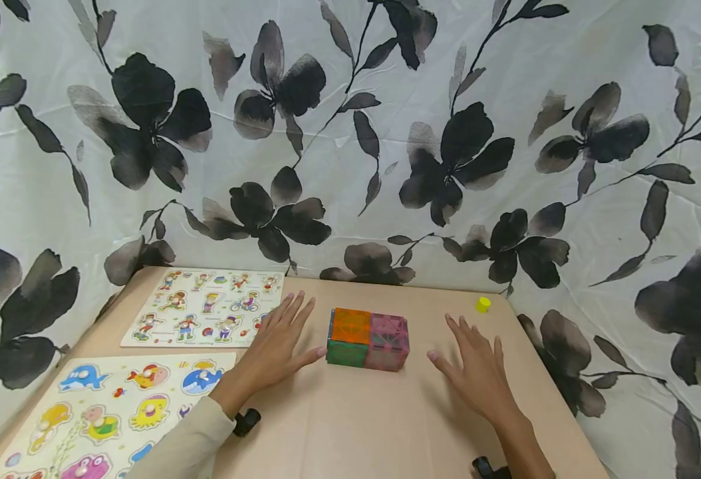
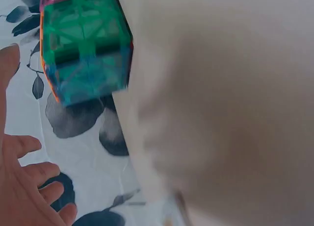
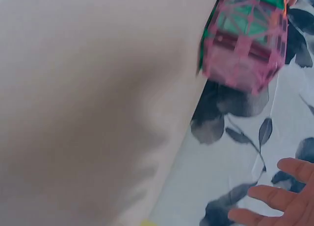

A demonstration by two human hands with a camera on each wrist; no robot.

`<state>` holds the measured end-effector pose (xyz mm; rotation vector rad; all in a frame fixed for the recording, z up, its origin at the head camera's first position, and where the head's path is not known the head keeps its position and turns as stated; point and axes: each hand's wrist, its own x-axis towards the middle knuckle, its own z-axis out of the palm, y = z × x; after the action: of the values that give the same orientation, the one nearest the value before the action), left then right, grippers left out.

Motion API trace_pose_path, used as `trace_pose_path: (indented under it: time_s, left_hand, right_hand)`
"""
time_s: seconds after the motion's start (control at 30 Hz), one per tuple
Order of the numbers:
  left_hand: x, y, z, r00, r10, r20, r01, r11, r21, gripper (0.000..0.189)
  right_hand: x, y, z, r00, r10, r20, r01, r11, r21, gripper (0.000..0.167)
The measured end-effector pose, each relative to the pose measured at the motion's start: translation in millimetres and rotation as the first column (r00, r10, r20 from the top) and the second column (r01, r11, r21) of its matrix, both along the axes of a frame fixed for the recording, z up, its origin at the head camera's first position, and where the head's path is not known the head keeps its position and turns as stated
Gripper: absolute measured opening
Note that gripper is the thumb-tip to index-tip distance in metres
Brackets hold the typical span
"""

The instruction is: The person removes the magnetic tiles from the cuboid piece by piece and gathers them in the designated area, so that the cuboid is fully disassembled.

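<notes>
Left hand spread, thumb just beside the translucent block; right hand spread too, apart from it. Block — orange, green, pink, blue — sits on table between them. Yellow piece past my right; two picture boards at left.

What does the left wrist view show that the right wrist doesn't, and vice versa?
Left wrist only: the blue end panel of the magnetic-tile block, and the left hand, which the right view may barely catch.

Right wrist only: the pink end panel, the right hand and part of the yellow cylinder.

Both: the block's green side and pink side, the tabletop, the floral cloth.
</notes>
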<state>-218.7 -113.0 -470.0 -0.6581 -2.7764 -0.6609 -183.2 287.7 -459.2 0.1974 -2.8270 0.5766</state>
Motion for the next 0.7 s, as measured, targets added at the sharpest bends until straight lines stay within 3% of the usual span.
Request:
trace_pose_path:
  time_s: [0.1,0.27,0.5,0.7]
  left_hand:
    - [-2.6,6.1,-3.7,0.998,-0.042,0.043,0.037,0.993,0.114,0.097]
    - [-9.2,16.6,-10.1,0.983,-0.124,0.132,0.084,0.957,0.278,0.095]
    - [-18.1,28.2,-12.7,0.931,-0.218,0.294,0.074,0.899,0.432,0.094]
    - [-25.0,34.5,-14.1,0.894,-0.276,0.353,0.056,0.85,0.523,0.091]
  right_hand:
    - [-4.1,-10,-4.9,0.999,0.052,-0.005,-0.052,0.995,-0.084,0.081]
    - [-13.0,-19,-13.8,0.992,0.125,0.036,-0.114,0.968,-0.225,0.071]
    - [-23.3,-24,-25.5,0.951,0.243,0.192,-0.141,0.893,-0.428,0.062]
    - [-30.4,-25,-33.2,0.912,0.347,0.221,-0.172,0.81,-0.561,0.059]
